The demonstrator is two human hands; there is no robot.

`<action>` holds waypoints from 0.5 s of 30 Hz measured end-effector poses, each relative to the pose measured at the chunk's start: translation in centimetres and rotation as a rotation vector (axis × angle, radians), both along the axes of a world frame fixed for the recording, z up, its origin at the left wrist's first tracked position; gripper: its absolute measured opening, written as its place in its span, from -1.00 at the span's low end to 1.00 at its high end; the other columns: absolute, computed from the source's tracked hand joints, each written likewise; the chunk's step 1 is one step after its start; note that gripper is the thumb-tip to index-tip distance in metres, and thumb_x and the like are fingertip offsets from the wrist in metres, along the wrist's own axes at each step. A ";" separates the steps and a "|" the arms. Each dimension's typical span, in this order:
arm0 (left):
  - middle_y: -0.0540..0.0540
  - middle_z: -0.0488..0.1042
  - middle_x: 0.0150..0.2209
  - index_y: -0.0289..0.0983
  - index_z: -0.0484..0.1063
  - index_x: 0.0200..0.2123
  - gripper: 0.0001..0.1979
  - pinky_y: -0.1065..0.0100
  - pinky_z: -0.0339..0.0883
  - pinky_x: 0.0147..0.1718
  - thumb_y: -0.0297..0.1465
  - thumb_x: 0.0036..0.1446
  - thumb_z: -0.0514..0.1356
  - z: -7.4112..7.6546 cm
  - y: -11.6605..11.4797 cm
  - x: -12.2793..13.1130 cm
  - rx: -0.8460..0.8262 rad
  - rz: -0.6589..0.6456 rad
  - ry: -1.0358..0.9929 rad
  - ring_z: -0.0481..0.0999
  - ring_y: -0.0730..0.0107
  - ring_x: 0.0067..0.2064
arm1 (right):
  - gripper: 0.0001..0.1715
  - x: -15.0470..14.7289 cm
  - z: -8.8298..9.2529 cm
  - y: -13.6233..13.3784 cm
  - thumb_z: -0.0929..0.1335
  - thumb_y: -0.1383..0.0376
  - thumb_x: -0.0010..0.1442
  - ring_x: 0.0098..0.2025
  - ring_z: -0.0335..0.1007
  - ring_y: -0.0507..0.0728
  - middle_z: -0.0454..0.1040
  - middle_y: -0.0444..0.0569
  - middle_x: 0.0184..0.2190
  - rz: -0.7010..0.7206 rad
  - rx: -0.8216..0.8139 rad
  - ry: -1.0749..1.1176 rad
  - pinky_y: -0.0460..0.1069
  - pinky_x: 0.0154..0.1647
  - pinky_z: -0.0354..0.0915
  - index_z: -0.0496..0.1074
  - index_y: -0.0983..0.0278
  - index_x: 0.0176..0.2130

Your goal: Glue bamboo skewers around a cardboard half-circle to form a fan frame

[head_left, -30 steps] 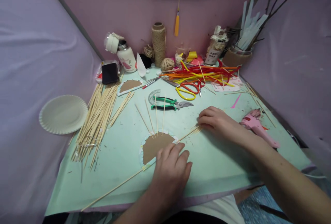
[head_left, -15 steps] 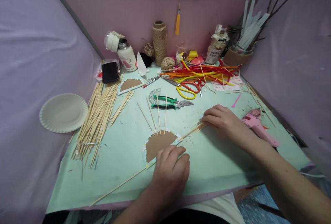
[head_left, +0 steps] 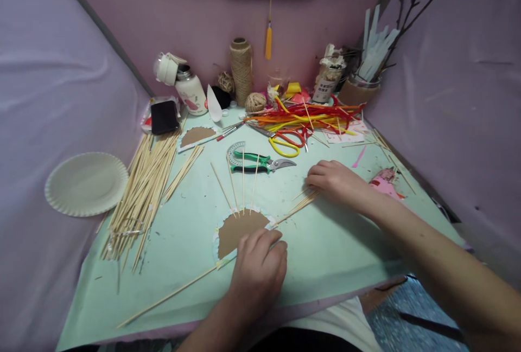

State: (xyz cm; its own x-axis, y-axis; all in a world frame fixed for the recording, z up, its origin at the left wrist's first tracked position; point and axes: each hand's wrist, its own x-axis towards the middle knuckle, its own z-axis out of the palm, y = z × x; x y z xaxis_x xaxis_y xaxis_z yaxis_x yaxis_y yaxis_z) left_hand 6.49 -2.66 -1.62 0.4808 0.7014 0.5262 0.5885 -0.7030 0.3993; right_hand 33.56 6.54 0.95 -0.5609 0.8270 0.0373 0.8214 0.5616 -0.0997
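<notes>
A brown cardboard half-disc [head_left: 238,227] lies on the mint-green table [head_left: 334,249], with several thin bamboo sticks [head_left: 243,181] fanning up from its curved edge. My left hand [head_left: 258,268] rests on the disc's right part, fingers curled down and pressing it. One long stick [head_left: 171,293] runs out from under the disc toward the lower left. My right hand [head_left: 331,178] lies palm down to the right, its fingers closed over the ends of a small bunch of sticks [head_left: 297,205] that point back toward the disc.
A big pile of bamboo sticks [head_left: 144,189] and a paper plate [head_left: 85,183] lie at the left. Green pliers [head_left: 260,163], yellow scissors [head_left: 287,143], colored strips [head_left: 313,113], twine spools, a bottle [head_left: 187,89], a black phone [head_left: 163,116] crowd the back. Pink glue gun [head_left: 385,183] sits right.
My right hand has slid slightly along the small bunch of sticks; the camera view has shifted a little. My left hand stays pressed on the cardboard disc.
</notes>
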 end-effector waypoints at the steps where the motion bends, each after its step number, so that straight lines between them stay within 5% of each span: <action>1: -0.08 0.59 -0.20 -0.24 0.47 -0.23 -0.84 0.26 0.27 -0.14 -0.55 0.24 0.12 0.0 0.0 0.0 0.004 -0.004 0.000 0.51 0.30 -0.15 | -0.79 -0.1 0.0 0.5 0.30 0.43 0.29 -0.21 0.33 0.18 0.53 0.03 -0.29 0.028 -0.018 -0.044 0.02 -0.26 0.11 0.52 0.25 -0.29; 10: -0.09 0.58 -0.23 -0.27 0.44 -0.14 -0.81 0.28 0.31 -0.15 -0.58 0.22 0.14 -0.1 0.0 -0.3 -0.020 -0.019 -0.099 0.50 0.32 -0.17 | -0.71 -1.3 1.9 0.3 0.20 0.46 0.37 -0.15 0.31 0.20 0.53 0.11 -0.19 0.115 0.220 -0.103 0.03 -0.23 0.11 0.47 0.30 -0.21; 15: -0.10 0.57 -0.25 -0.26 0.44 -0.15 -0.80 0.29 0.38 -0.18 -0.59 0.22 0.12 0.0 0.1 -0.2 -0.029 -0.031 -0.138 0.51 0.33 -0.20 | -0.81 -1.1 1.3 1.0 0.28 0.48 0.29 -0.24 0.35 0.19 0.52 0.06 -0.29 0.073 0.130 -0.244 0.02 -0.29 0.10 0.46 0.28 -0.29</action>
